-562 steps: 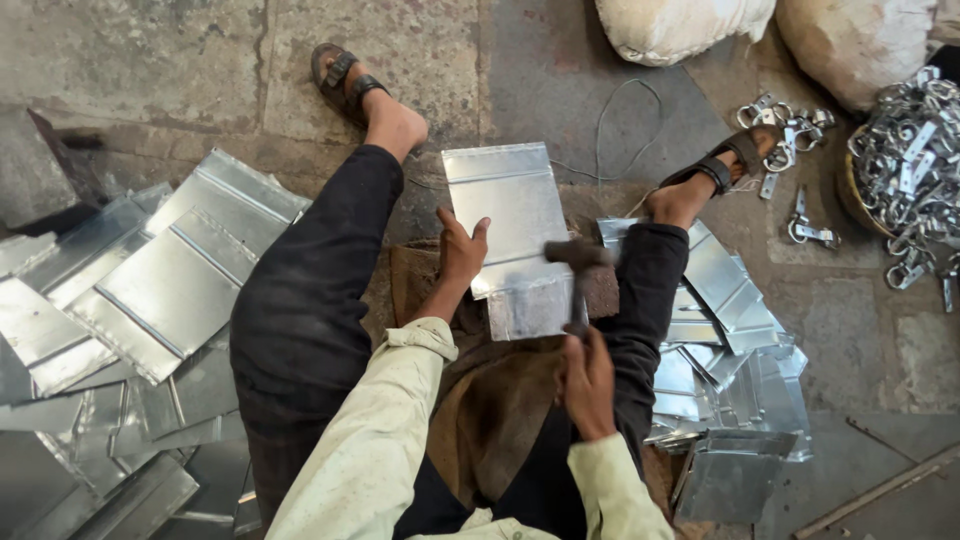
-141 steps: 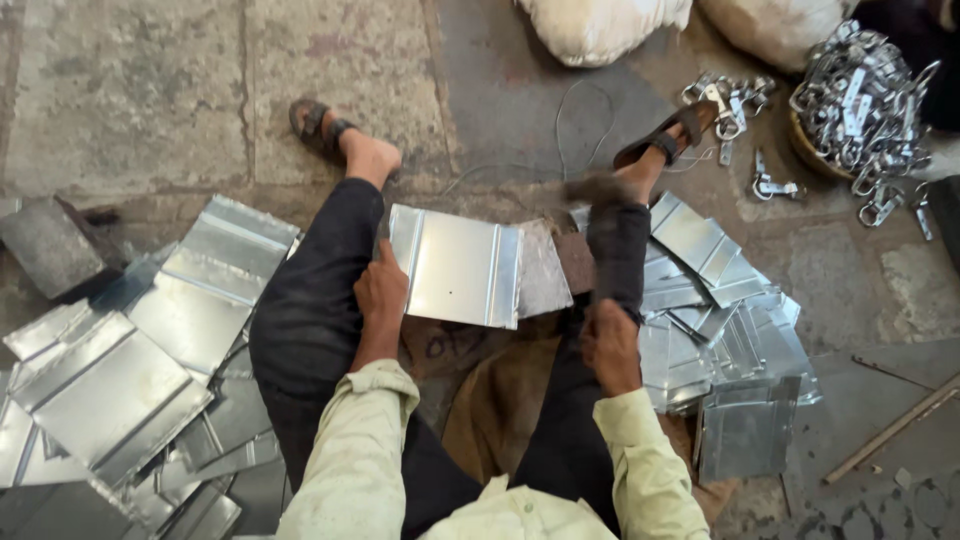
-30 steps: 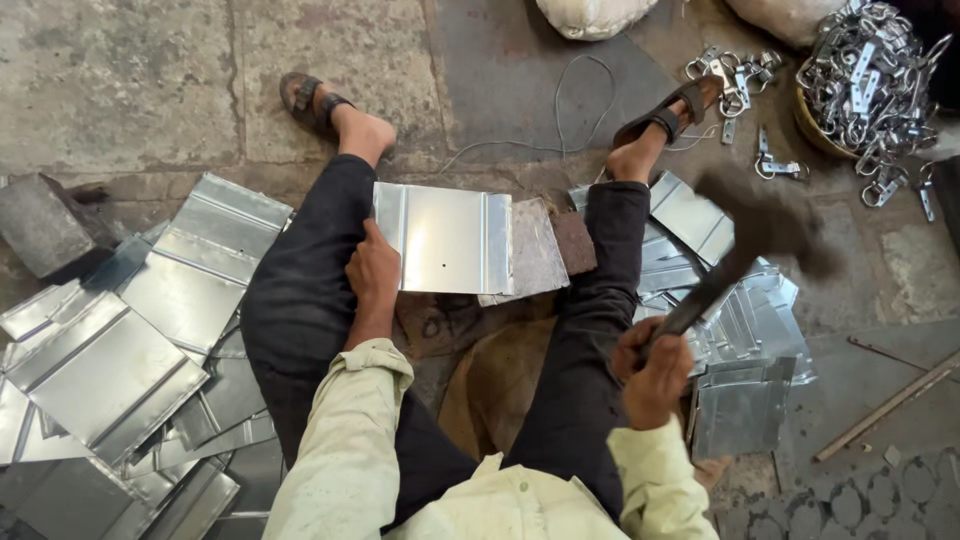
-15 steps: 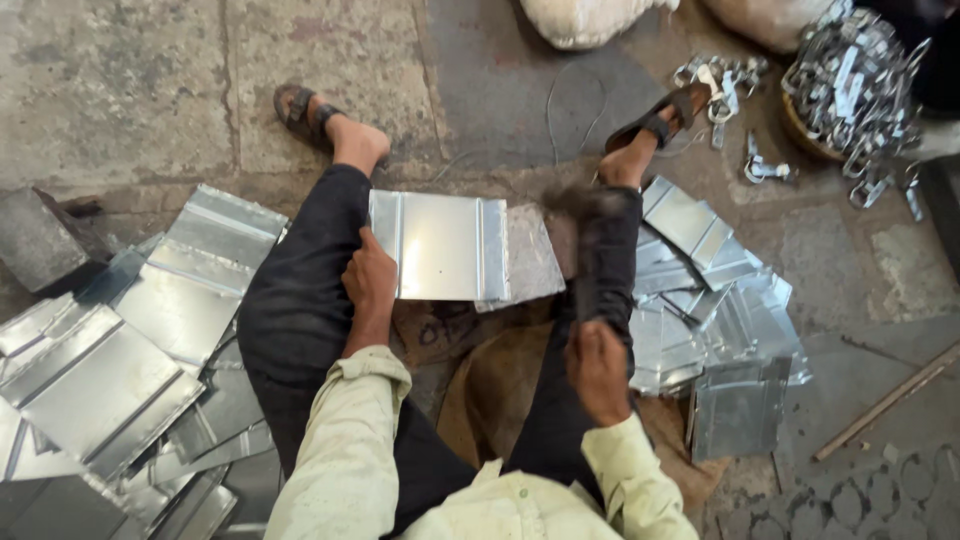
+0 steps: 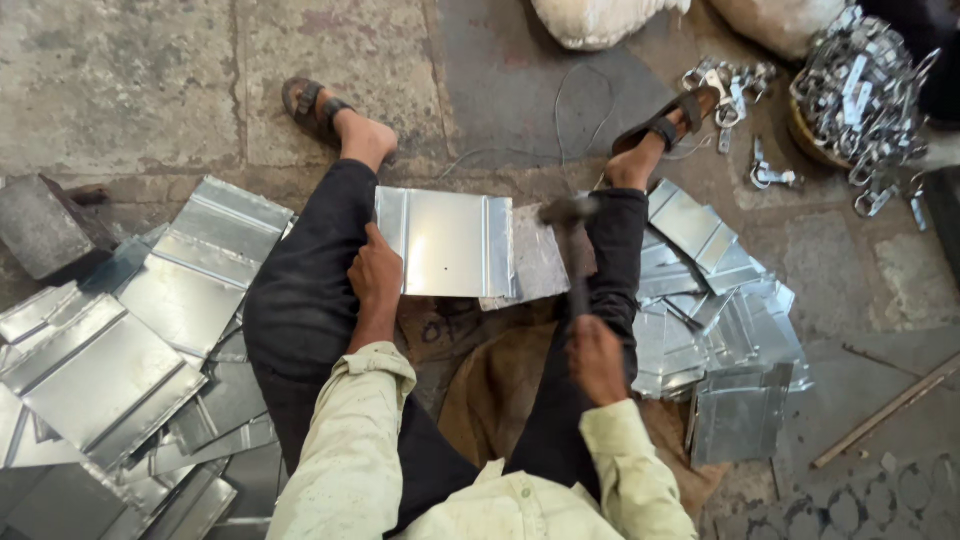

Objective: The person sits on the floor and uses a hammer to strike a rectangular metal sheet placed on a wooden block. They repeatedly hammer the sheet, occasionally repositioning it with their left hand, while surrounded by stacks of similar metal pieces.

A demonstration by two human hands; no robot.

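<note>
Galvanised steel, thin and shiny, makes up the sheet (image 5: 447, 243) lying flat on the floor (image 5: 130, 80) between the person's outstretched legs, close to the knees. Both of its side edges are folded into raised ribs, and its right edge sits over a duller grey plate (image 5: 538, 262). The left hand (image 5: 375, 280) rests on the sheet's lower left corner, fingers curled down against it, pinning it in place. The right hand (image 5: 597, 358) is closed around the wooden handle of a hammer (image 5: 572, 240), whose dark head hangs just over the sheet's right rib.

Judging by its look, the sheet is light and stiff across the ribs but springy in the flat middle, so it would likely skid or bounce under a blow unless held down. Its cut edges are probably sharp and the surface slick; the safest hold seems to be flat pressure near a corner or along a folded rib, away from the raw edge.

Stacks of similar folded sheets (image 5: 150, 330) lie along the floor at the left, and smaller bent pieces (image 5: 720, 340) crowd the right, beside the right leg. Brown sacking (image 5: 490, 390) covers the floor under the legs. A heap of metal clamps (image 5: 860, 90) sits near the top right corner.
</note>
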